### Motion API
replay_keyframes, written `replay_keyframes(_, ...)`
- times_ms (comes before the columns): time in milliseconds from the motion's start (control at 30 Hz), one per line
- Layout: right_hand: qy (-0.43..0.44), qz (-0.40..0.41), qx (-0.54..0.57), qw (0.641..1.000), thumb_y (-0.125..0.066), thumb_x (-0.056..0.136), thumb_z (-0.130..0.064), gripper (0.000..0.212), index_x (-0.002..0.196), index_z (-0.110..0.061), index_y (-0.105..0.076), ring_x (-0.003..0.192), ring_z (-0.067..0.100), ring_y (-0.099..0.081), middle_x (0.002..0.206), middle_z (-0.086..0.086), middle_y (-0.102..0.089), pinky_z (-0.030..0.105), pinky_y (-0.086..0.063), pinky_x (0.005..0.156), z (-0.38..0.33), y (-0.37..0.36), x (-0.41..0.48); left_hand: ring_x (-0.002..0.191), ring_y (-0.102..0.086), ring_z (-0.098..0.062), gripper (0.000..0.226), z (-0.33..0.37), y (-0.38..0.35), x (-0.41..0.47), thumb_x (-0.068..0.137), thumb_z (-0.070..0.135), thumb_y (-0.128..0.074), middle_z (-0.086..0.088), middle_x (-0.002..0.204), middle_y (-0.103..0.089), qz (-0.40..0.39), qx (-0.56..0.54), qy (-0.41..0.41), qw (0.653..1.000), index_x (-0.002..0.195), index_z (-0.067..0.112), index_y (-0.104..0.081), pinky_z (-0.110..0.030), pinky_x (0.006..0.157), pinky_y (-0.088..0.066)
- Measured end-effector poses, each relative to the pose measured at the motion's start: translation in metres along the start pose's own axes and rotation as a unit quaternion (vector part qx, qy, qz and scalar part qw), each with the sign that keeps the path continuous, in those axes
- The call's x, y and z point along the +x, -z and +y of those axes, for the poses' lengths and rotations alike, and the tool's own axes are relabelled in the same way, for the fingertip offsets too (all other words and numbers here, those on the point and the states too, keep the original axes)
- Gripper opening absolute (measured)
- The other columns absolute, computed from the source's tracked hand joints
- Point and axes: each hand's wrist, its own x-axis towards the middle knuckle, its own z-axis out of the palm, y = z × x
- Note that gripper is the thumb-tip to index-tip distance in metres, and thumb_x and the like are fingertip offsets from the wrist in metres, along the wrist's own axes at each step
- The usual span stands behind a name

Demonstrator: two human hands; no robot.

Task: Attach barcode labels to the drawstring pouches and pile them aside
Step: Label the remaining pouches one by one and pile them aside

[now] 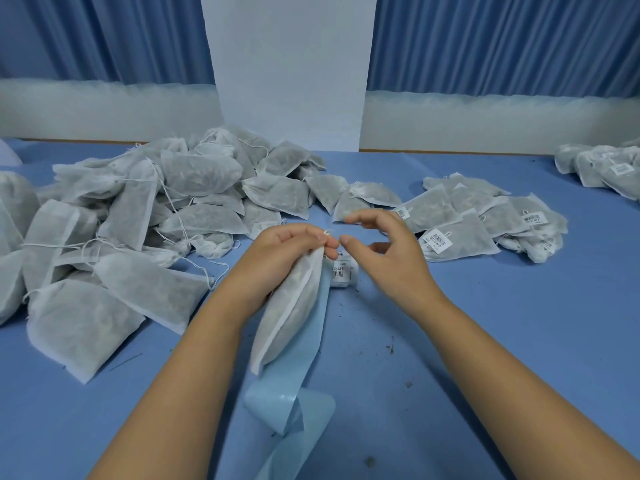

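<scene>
Left heap: Unlabelled pouches (138, 216) lie loose and tangled in their strings on your left. By the look of it, this is the stock waiting its turn.

Left hand: Your left hand (287, 251) grips one pouch (291, 306) at its gathered neck. The fingers are curled round the top, and the bag hangs slanted toward you with its lower corner over the strip.

Strip: A pale blue backing strip (304, 358) runs from under the pouch toward you and curls into a loop at the near edge, most likely spent liner.

Roll: The label roll (341, 271) sits on the table between your hands, just behind the pouch, with a barcode showing. It seems kept there so the next label is in easy reach.

Right hand: Your right hand (391, 258) hovers beside the pouch top, thumb tip close to your left fingers. Its fingers are loosely curled and nothing shows between them. Whether a label is stuck to a fingertip cannot be told, as the hand is blurred.

Right pile: Labelled pouches (485, 216) lie flat and overlapped, barcodes up, so the finished ones stay well apart from the heap.

Far right: A second labelled pile (602, 168) sits near the table's back corner.

Surface: The table (519, 341) has a blue cover flecked with dark crumbs, some of them near your right forearm.

Room: Behind it stand a white pillar (287, 64) and pleated blue curtains (104, 36) above a pale ledge.
</scene>
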Motion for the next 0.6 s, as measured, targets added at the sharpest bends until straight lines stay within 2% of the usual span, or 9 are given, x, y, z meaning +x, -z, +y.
replay_keyframes(100,0.008,-0.013,0.005,1.000,-0.073,0.085,-0.015,0.021,0.081,-0.035,-0.071,0.091,-0.002,-0.053,0.101,-0.007,-0.062,0.013,-0.041,0.073,-0.0019,0.0029,0.0012,0.070,-0.067,-0.003,0.030,0.0000,-0.0010,0.0005,0.095,0.014,-0.057,-0.001,0.081,-0.076,0.014,0.003,0.007,1.000,0.075,0.022,-0.078,-0.018,0.071,-0.047)
replay_keyframes(167,-0.008,-0.059,0.012,0.998,-0.074,0.085,-0.018,0.013,0.081,-0.030,-0.076,0.089,0.004,-0.058,0.095,-0.007,-0.067,0.017,-0.042,0.071,-0.0032,0.0024,0.0006,0.074,-0.068,-0.003,0.028,0.0001,-0.0027,0.0006,0.093,0.017,-0.058,-0.003,0.083,-0.077,0.012,0.020,0.010,1.000,0.073,0.024,-0.077,-0.024,0.078,-0.045)
replay_keyframes(267,-0.028,-0.101,0.033,0.994,-0.073,0.087,-0.019,0.008,0.082,-0.021,-0.079,0.092,0.016,-0.065,0.089,-0.006,-0.073,0.032,-0.049,0.074,-0.0036,0.0033,-0.0005,0.087,-0.068,-0.005,0.020,0.0009,-0.0043,0.0004,0.082,0.026,-0.058,-0.003,0.084,-0.077,0.005,0.051,0.012,0.999,0.070,0.027,-0.075,-0.024,0.087,-0.044)
replay_keyframes(300,-0.029,-0.107,0.037,0.993,-0.073,0.087,-0.018,0.008,0.081,-0.021,-0.078,0.090,0.016,-0.065,0.088,-0.006,-0.073,0.031,-0.050,0.074,-0.0036,0.0044,-0.0002,0.088,-0.068,-0.005,0.020,0.0008,-0.0039,0.0007,0.080,0.027,-0.057,-0.003,0.084,-0.077,0.002,0.055,0.012,0.998,0.070,0.027,-0.074,-0.022,0.085,-0.043)
replay_keyframes(367,-0.022,-0.110,0.025,0.993,-0.072,0.087,-0.015,0.011,0.078,-0.021,-0.075,0.075,0.014,-0.062,0.087,-0.003,-0.071,0.024,-0.046,0.062,-0.0029,0.0048,0.0000,0.082,-0.068,-0.001,0.020,0.0001,-0.0031,0.0009,0.079,0.027,-0.056,-0.001,0.082,-0.077,0.002,0.065,0.011,0.998,0.068,0.027,-0.074,-0.013,0.076,-0.044)
replay_keyframes(433,-0.008,-0.103,0.004,0.995,-0.068,0.086,-0.008,0.015,0.074,-0.018,-0.069,0.066,0.001,-0.056,0.087,-0.001,-0.065,0.014,-0.042,0.059,-0.0024,0.0024,-0.0008,0.073,-0.066,0.004,0.024,-0.0010,-0.0036,0.0014,0.083,0.021,-0.058,0.005,0.079,-0.076,0.010,0.073,0.000,0.997,0.067,0.028,-0.074,-0.005,0.063,-0.043)
replay_keyframes(500,0.008,-0.095,-0.016,0.995,-0.064,0.085,-0.006,0.016,0.074,-0.017,-0.063,0.072,-0.004,-0.054,0.088,-0.002,-0.058,0.011,-0.042,0.063,-0.0027,-0.0001,-0.0013,0.075,-0.066,0.006,0.030,-0.0035,-0.0048,0.0030,0.088,0.013,-0.061,0.009,0.080,-0.075,0.026,0.079,-0.018,0.996,0.068,0.030,-0.075,-0.003,0.065,-0.043)
replay_keyframes(600,0.029,-0.076,-0.034,0.996,-0.062,0.084,-0.005,0.021,0.072,-0.022,-0.057,0.075,-0.002,-0.050,0.086,-0.004,-0.054,0.014,-0.042,0.065,-0.0042,0.0007,-0.0002,0.088,-0.063,0.010,0.028,-0.0061,-0.0059,0.0063,0.086,0.016,-0.070,0.020,0.091,-0.073,0.064,0.102,-0.029,0.992,0.067,0.035,-0.077,-0.003,0.073,-0.043)
